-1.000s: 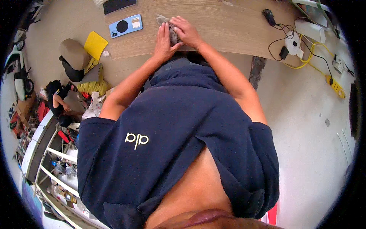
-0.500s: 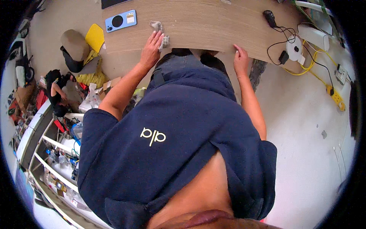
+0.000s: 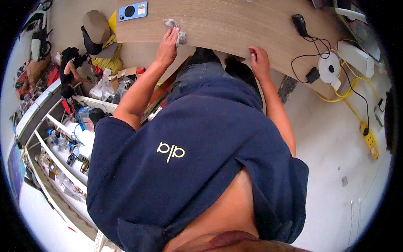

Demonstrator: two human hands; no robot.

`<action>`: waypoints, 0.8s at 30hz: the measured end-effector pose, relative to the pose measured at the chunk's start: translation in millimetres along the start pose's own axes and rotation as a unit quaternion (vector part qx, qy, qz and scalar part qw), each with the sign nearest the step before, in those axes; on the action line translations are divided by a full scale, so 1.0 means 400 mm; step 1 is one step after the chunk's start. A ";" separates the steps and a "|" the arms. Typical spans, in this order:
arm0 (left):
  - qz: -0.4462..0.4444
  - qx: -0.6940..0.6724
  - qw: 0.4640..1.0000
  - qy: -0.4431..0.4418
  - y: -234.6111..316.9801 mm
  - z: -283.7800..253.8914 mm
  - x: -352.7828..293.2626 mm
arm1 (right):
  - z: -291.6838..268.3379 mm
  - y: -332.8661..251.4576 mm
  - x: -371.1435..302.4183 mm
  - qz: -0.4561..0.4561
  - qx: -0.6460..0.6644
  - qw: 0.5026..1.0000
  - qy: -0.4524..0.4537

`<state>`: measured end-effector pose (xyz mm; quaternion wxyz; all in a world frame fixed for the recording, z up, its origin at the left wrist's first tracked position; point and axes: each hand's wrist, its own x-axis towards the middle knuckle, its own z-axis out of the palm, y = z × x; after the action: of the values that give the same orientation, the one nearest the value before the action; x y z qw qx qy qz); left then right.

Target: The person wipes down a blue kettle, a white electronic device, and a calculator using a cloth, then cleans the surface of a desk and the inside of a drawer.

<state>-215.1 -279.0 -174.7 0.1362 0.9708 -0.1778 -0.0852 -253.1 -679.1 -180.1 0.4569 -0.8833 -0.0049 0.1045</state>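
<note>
My left hand point(image 3: 168, 44) lies over a crumpled grey cloth point(image 3: 181, 38), pressing it to the wooden tabletop point(image 3: 226, 25) near the front edge. Parts of the cloth stick out beyond and beside the fingertips. At the table's front edge, farther right, my right hand point(image 3: 259, 62) rests with loosely bent fingers and no object visible in it. A blue phone point(image 3: 133, 11) with a round black patch lies on the table, beyond and to the left of the cloth.
On the table's right side are a black adapter point(image 3: 299, 25) with a tangled cable, a white disc point(image 3: 328, 67) and a white box point(image 3: 356, 58). A yellow power strip point(image 3: 369, 140) is at the right. A cluttered white-framed rack point(image 3: 63, 138) stands at my left.
The view has shifted, so the table and phone sit higher in it. My right hand has moved a little left along the edge, its fingers more bent. My left hand stays on the cloth.
</note>
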 end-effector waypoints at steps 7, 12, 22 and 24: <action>-0.009 -0.007 1.000 0.016 -0.073 0.045 0.292 | -0.006 0.014 0.023 -0.041 -0.055 0.997 -0.025; 0.026 0.025 0.990 0.138 -0.349 0.144 0.440 | -0.006 -0.020 0.063 -0.086 -0.058 0.994 -0.034; -0.059 -0.087 0.987 0.125 -0.149 0.003 -0.006 | -0.002 0.010 0.047 0.001 -0.044 0.999 -0.027; -0.092 -0.048 0.986 0.131 -0.119 0.007 -0.010 | 0.003 0.018 0.047 -0.013 -0.065 0.997 -0.028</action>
<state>-204.0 -235.3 -191.1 0.1969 0.9781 -0.0643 0.0225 -235.5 -680.5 -190.0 0.3996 -0.9077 -0.0360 0.1225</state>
